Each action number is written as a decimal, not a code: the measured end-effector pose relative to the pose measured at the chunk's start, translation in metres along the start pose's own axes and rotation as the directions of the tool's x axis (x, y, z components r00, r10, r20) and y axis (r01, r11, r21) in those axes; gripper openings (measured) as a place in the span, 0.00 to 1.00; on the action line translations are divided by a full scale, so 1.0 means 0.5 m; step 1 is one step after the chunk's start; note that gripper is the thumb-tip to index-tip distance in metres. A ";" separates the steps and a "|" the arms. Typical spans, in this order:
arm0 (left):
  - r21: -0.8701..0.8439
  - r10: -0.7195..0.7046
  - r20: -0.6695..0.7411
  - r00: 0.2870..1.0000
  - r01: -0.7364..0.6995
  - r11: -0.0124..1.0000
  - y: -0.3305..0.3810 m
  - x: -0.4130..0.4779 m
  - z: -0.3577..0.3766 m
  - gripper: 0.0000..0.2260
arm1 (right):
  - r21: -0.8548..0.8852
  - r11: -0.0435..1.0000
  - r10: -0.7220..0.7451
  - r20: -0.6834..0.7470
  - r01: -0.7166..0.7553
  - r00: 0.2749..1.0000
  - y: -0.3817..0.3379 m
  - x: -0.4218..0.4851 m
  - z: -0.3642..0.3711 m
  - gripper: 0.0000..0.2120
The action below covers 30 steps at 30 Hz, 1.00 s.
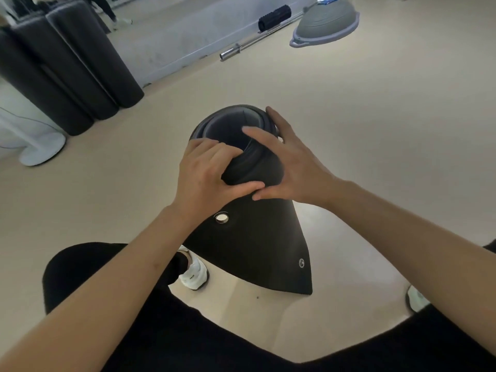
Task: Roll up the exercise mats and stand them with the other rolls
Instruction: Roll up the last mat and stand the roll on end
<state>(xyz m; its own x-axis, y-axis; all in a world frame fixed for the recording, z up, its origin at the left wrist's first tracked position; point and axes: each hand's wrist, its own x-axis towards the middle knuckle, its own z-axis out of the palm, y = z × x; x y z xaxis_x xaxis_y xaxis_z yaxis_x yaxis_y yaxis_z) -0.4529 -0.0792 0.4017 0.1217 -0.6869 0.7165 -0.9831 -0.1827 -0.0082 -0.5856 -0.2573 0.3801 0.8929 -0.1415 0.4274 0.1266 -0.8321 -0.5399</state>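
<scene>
No lettering can be read; the only print is a small dark mark on the side of the white shoe (193,275), well below the fingers of the left hand (206,175) and just beside the loose flap of the mat (255,245); it is too blurred to make out.

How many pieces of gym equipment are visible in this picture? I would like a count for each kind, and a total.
Standing mat rolls: 3
Partly rolled mat: 1
Foam roller: 1
Barbell: 1
Balance dome: 1
Total: 7
</scene>
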 end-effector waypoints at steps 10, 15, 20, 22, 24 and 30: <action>0.212 -0.289 -0.001 0.957 0.282 0.936 0.082 -0.066 -0.039 0.32 | 0.028 0.999 0.042 -0.070 -0.040 0.997 0.012 0.000 -0.016 0.42; -0.264 -0.844 -0.077 0.531 0.805 0.530 0.225 -0.160 -0.047 0.42 | 0.021 0.996 0.092 -0.078 -0.090 0.993 0.010 0.010 -0.020 0.42; -0.251 -0.944 -0.043 0.329 0.911 0.328 0.199 -0.137 -0.031 0.46 | 0.032 0.994 0.103 -0.069 -0.101 0.992 0.008 0.011 -0.022 0.41; -0.241 -0.960 0.081 0.266 0.940 0.240 0.168 -0.134 -0.037 0.39 | 0.027 0.994 0.109 -0.076 -0.107 0.991 0.011 0.012 -0.026 0.41; -0.255 -0.918 0.226 0.326 0.929 0.267 0.139 -0.141 -0.051 0.25 | 0.034 0.993 0.119 -0.081 -0.117 0.990 0.017 0.014 -0.030 0.41; -0.323 -0.774 0.353 0.526 0.845 0.426 0.074 -0.136 -0.087 0.07 | 0.083 0.990 0.116 -0.066 -0.110 0.991 0.027 0.017 -0.036 0.39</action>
<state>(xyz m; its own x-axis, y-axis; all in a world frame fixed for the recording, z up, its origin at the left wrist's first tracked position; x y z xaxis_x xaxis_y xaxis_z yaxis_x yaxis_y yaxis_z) -0.5033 -0.0085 0.3828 0.8732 -0.4679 0.1366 -0.3603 -0.4307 0.8274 -0.5839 -0.2793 0.3899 0.8712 -0.2719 0.4086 0.0628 -0.7639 -0.6423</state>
